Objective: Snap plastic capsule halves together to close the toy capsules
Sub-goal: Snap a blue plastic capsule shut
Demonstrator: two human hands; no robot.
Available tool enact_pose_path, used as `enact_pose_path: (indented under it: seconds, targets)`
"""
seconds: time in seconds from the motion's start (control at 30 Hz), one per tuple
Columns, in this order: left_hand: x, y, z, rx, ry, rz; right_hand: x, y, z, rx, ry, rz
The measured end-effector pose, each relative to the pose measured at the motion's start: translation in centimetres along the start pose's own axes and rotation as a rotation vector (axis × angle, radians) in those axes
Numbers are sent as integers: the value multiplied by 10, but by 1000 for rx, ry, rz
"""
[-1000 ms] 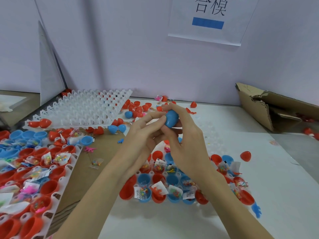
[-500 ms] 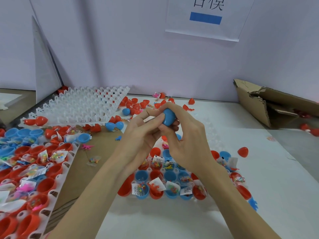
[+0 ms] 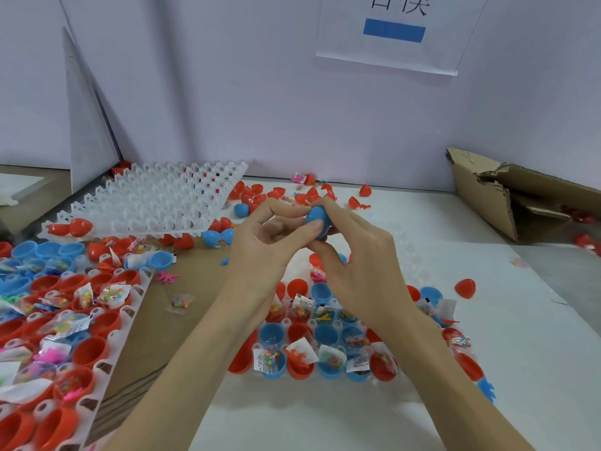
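The fingers (image 3: 294, 234) of the left hand (image 3: 260, 252) and those of the right hand (image 3: 354, 265) are curled round a blue capsule (image 3: 317, 219), pinching it from both sides above the counter (image 3: 536, 369). The left thumb lies along its top and the left forefinger presses its front, while the right fingertips wrap its far side. Whether its two halves are fully joined cannot be told, since the fingers hide most of the seam.

Directly below the hands sits a clear cell tray (image 3: 325, 346) holding open red and blue capsule halves, many with small plastic packets of coloured toy bits in them. At the left, on a sheet of brown cardboard (image 3: 195, 288), lies a larger white cell tray (image 3: 107, 336), also filled with red and blue halves and toy packets. Behind that, an empty white tray (image 3: 153, 203) rests tilted on loose capsules. Loose red halves (image 3: 260, 192) lie scattered near the wall, and a single red half (image 3: 465, 288) lies alone to the right. A torn cardboard box (image 3: 507, 203) lies on its side at the far right.

A paper sign (image 3: 395, 37) on the wall shows a blue bar under black characters that are cut off at the top edge and cannot be read.
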State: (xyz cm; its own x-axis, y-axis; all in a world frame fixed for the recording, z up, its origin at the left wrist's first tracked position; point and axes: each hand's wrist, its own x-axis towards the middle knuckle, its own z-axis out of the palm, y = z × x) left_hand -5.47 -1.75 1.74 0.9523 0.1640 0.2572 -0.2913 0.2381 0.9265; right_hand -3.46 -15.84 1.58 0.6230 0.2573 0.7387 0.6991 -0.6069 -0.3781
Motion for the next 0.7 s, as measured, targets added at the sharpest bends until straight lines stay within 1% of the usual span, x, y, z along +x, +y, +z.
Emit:
enact_pose_path:
  seconds: [0.13, 0.3, 0.33, 0.37, 0.4, 0.47, 0.5, 0.57, 0.6, 0.63, 0.7]
  targets:
    - [1, 1, -2, 89, 3, 28, 3, 3, -5, 31, -23, -20]
    - [2, 2, -3, 165, -62, -54, 5, 6, -15, 92, -193, 121]
    - [2, 3, -3, 156, -56, -58, 8, 6, -20, 129, -182, 171]
    - [2, 3, -3, 140, -37, -57, 11, 7, -26, 187, -138, 237]
    - [3, 5, -4, 118, -1, -52, 15, 10, -34, 276, -84, 326]
    - [6, 6, -11, 58, 90, -35, 25, 23, -47, 541, 17, 563]
    - [7, 6, -16, 42, 128, -27, 30, 33, -54, 736, 44, 697]
    - [9, 6, -20, 43, 182, -12, 46, 53, -70, 1206, 68, 940]
    - [9, 6, -20, 45, 195, -13, 57, 64, -76, 1390, 90, 1023]
    - [9, 6, -20, 47, 200, -20, 69, 77, -83, 1507, 141, 1072]
    - [10, 4, -19, 57, 198, -28, 99, 103, -94, 1609, 353, 1092]
